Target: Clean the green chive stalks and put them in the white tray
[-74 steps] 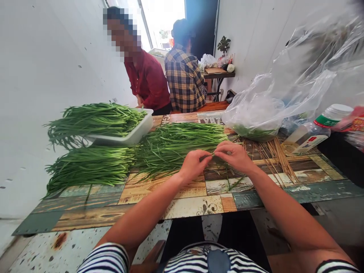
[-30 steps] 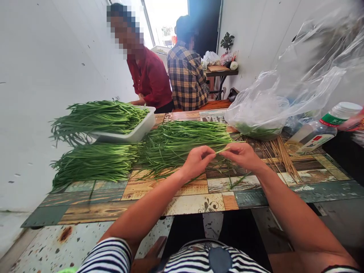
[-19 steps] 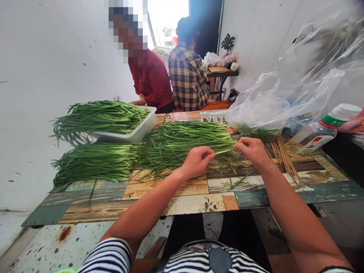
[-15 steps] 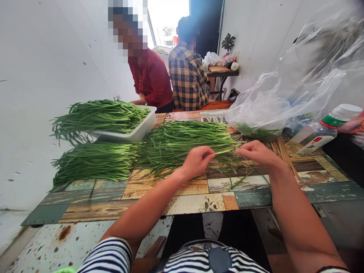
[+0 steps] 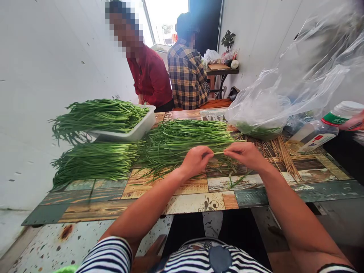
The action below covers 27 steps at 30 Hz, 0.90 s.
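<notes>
My left hand (image 5: 196, 159) is closed in a pinch on a few thin garlic chive stems (image 5: 218, 152), whose pale ends stick out to the right. From the other side, my right hand (image 5: 246, 153) pinches those same pale ends between thumb and fingertips. Just behind both hands lies a loose pile of garlic chives (image 5: 187, 136), leaves to the left and stem ends to the right. Further left is a neater bunch of garlic chives (image 5: 96, 161). Behind that bunch, a white plastic tub (image 5: 142, 125) is heaped with more chives (image 5: 105, 115).
Thin wooden sticks (image 5: 284, 159) lie right of my right hand. Behind them stand a clear plastic bag (image 5: 258, 110) with greens inside and a tilted plastic bottle (image 5: 324, 127). Scraps of leaf (image 5: 237, 181) litter the patterned table (image 5: 182, 204). Two people (image 5: 186, 72) sit beyond it.
My right hand has moved left, closer to my left hand, and now grips the stem ends. My left hand has stayed nearly in place.
</notes>
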Tool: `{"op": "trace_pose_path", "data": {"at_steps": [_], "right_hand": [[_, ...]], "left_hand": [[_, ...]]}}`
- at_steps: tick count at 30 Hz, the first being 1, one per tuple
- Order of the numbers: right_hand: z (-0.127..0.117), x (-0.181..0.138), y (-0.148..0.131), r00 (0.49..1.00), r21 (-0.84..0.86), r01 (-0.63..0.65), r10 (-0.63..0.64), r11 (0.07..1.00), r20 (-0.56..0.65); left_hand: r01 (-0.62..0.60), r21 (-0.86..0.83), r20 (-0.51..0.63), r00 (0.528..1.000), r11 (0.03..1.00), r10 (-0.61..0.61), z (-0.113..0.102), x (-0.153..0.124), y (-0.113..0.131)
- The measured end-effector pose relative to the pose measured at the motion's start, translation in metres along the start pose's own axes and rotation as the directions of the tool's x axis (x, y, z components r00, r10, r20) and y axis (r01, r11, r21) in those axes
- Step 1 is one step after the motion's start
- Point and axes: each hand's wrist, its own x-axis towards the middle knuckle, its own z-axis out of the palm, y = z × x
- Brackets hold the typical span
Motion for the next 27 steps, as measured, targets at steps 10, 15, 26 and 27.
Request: {"op": "trace_pose_path", "data": {"at_steps": [10, 15, 26, 27], "right_hand": [[0.007, 0.008, 0.015, 0.908, 0.556, -0.119, 0.318, 0.822, -0.275], [-0.014, 0.002, 0.017, 0.878, 0.131, -0.242, 0.275, 0.961, -0.392], [-0.007, -0.003, 0.023, 0.995, -0.328, -0.069, 0.040, 0.942, -0.094], [-0.010, -0.004, 0.019, 0.994, -0.237, -0.079, 0.057, 0.968, -0.097]], "left_hand": [[-0.069, 0.012, -0.080, 0.994, 0.998, 0.070, -0.001, -0.001, 0.005], [-0.011, 0.071, -0.228, 0.973, 0.997, 0.027, -0.003, -0.001, -0.002], [-0.035, 0.221, -0.234, 0.968, 0.975, 0.088, 0.002, -0.006, -0.008], [-0.066, 0.230, -0.198, 0.974, 0.971, 0.113, 0.005, -0.007, -0.008]]}}
